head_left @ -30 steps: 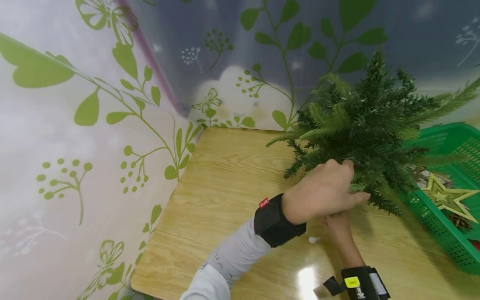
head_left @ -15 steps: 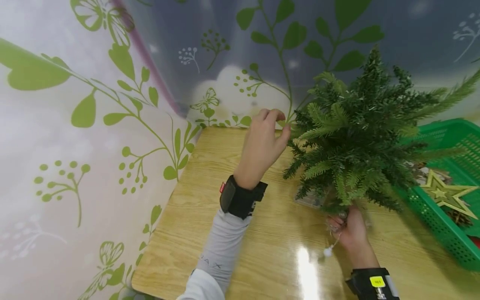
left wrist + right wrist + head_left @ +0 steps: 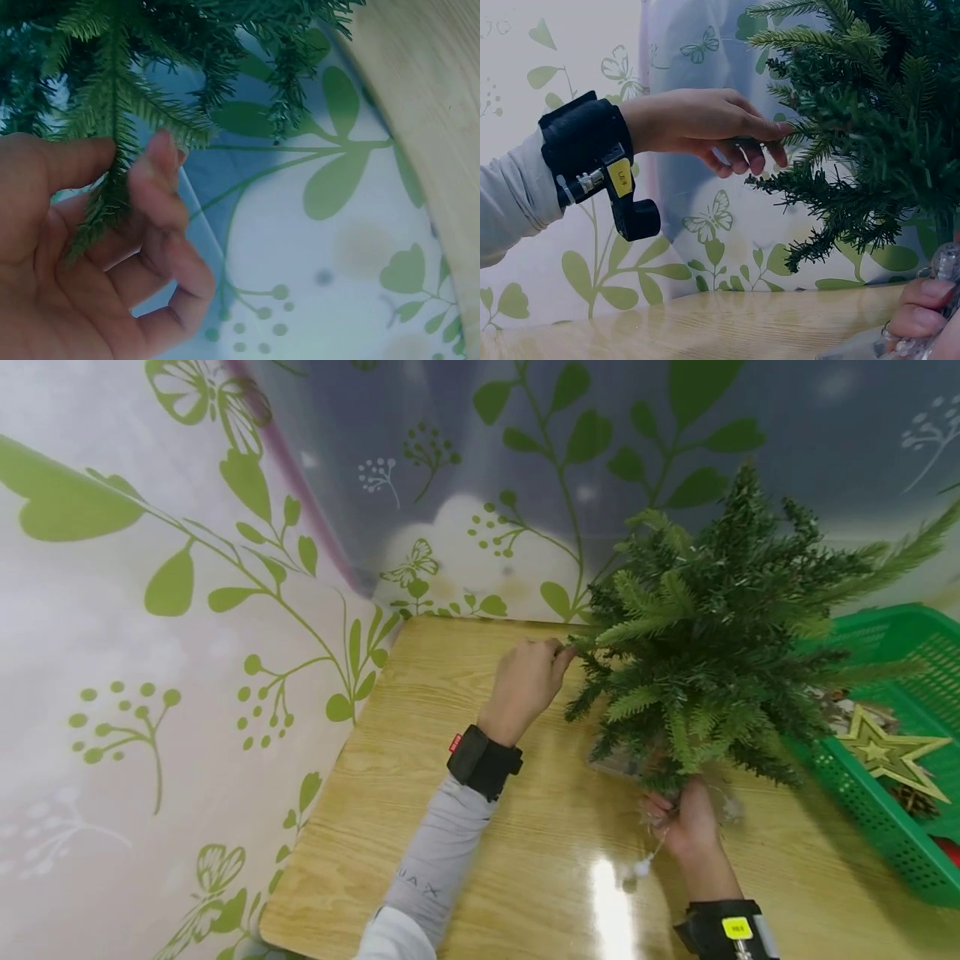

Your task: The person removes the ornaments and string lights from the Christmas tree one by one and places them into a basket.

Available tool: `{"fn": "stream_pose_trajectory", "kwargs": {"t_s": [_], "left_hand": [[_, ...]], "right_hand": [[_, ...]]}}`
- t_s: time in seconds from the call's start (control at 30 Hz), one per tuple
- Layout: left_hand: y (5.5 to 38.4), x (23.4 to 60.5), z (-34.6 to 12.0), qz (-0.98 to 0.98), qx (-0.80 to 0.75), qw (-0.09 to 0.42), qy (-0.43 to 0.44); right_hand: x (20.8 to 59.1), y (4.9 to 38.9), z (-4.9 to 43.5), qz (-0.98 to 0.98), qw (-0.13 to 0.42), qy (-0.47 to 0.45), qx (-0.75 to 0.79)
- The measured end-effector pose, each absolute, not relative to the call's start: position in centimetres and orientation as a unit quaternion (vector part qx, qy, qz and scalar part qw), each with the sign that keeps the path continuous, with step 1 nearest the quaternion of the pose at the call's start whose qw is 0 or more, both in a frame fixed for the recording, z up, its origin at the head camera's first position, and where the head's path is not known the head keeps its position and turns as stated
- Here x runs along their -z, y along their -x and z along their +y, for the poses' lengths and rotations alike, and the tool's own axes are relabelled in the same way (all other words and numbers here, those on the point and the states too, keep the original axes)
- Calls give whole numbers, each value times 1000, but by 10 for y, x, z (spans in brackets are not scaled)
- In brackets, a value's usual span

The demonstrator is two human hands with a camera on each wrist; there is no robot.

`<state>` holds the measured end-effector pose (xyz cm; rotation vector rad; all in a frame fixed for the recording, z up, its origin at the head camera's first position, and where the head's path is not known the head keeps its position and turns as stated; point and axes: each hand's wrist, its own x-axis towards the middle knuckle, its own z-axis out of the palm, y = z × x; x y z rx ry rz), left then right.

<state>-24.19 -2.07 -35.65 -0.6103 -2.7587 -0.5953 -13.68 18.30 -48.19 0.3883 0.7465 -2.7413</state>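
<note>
A small artificial Christmas tree [image 3: 720, 635] stands on the wooden table. My left hand [image 3: 525, 689], at its left side, pinches the end of a light green branch [image 3: 112, 176] between thumb and fingers; the branch tip points into the palm in the left wrist view. Under the lower front branches, my right hand [image 3: 697, 831] grips a bunch of clear beaded string [image 3: 946, 262], its fingers curled in the right wrist view. From that hand a thin cord hangs with a white ball [image 3: 642, 867] at its end. Foliage hides most of the tree's base.
Right of the tree stands a green perforated basket [image 3: 885, 835] holding a gold star [image 3: 892, 752] and a pinecone [image 3: 913, 800]. Beside the tree's base a clear, box-like thing [image 3: 618, 762] shows. Patterned walls border the wooden table [image 3: 420, 735] behind and at left.
My left hand has left the tree's front near the right hand, swung left, then come down onto the branch end. The right hand stays low with the string, its white ball now hanging in sight.
</note>
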Motion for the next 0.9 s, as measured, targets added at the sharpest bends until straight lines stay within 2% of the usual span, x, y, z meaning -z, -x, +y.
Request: {"fn": "stream_pose_trajectory", "kwargs": {"t_s": [0.13,0.23,0.4,0.6,0.9], "left_hand": [[232,354,-21,-951,170,154,208],[226,352,-20,-958,156,140,197],[214,344,-14,-973,107,109,171],[196,341,-7,-976,24,134,172],[184,339,1,-982,39,68,172]], "right_hand": [[484,137,184,173,143,-80,971],[485,137,184,95,148,-59,983],[486,137,184,63,151,-64,984],[489,136,184,63,174,-93,978],[492,136,182,12,199,15,980]]}}
